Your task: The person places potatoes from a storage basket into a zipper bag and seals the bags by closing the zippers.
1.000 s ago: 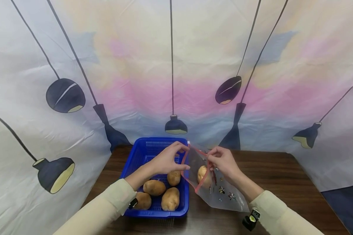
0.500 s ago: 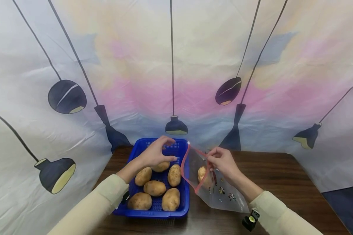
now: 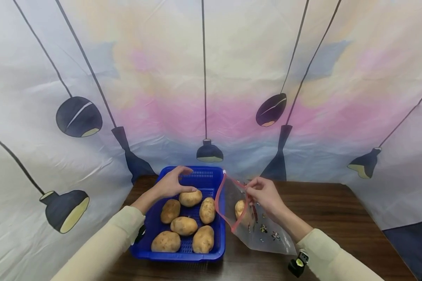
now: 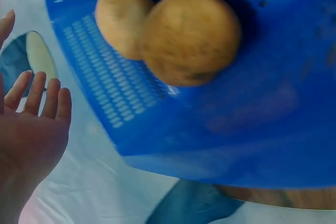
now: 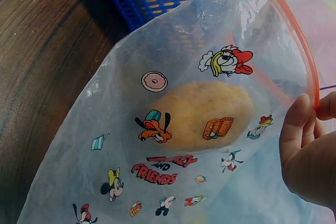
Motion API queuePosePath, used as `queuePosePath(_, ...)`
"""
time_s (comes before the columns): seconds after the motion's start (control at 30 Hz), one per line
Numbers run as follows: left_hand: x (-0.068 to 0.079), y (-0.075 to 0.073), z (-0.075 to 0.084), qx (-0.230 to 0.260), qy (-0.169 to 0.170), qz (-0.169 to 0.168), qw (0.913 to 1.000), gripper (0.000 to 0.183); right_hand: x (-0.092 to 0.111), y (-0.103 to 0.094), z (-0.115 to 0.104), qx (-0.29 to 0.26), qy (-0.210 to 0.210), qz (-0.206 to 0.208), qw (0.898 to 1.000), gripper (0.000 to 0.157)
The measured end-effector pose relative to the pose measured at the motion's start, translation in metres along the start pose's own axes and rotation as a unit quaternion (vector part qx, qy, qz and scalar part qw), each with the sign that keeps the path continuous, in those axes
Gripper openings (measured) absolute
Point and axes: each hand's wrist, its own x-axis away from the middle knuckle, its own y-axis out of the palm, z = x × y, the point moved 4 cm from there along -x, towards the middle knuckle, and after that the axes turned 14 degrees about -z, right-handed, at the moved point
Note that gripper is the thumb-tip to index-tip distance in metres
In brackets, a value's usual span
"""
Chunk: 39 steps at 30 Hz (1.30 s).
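Head view is showing a left hand (image 3: 174, 183) hovering over the far part of a blue basket (image 3: 183, 256), its fingers and thumb spread in a wide curve and holding nothing; the left wrist view is showing the same empty palm. Six potatoes (image 3: 184, 226) are lying in the basket. The thumb is overlapping the upper edge of the rear potato (image 3: 191, 200), though whether it is touching cannot be told.

On the right, the right hand (image 3: 263, 194) is pinching the red rim of a clear plastic bag (image 3: 267, 240) between thumb and fingers, keeping its mouth gaping toward the basket. One bagged potato (image 3: 238, 208) is resting inside, and the bag is lying on the wooden bench (image 3: 327, 210) beside the basket.

Judging by this, the person is filling the bag and is now at the step of picking out a second potato. The next move is probably calling for the left hand to be lowering onto the rear potato and closing round it, while the right hand is keeping the rim raised so the mouth is not collapsing.
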Motion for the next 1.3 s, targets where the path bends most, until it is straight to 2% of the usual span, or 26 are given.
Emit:
queuePosePath(0.13, 0.002, 0.004, -0.015, -0.004, -0.023, -0.015, 0.9996, 0.076, 0.001, 0.0, 0.0, -0.002, -0.004, -0.008, 1.0, 0.009)
queuePosePath(0.27, 0.003, 0.011, -0.022, -0.02, -0.035, -0.037, 0.9985, 0.074, 0.001, 0.001, -0.001, -0.005, -0.007, -0.011, 1.0, 0.008)
queuePosePath(0.6, -0.006, 0.021, -0.026, -0.03, -0.057, -0.064, 0.9959, 0.071, 0.001, 0.002, 0.001, 0.001, -0.01, -0.009, 1.0, 0.01)
queuePosePath(1.03, -0.023, 0.033, -0.031, -0.032, -0.091, -0.082, 0.992, 0.067, 0.001, 0.001, 0.001, -0.003, -0.007, -0.006, 1.0, 0.011)
queuePosePath(1.3, -0.029, 0.039, -0.032, -0.059, -0.094, -0.093, 0.9895, 0.069, 0.0, -0.001, 0.002, -0.003, -0.007, 0.002, 1.0, 0.008)
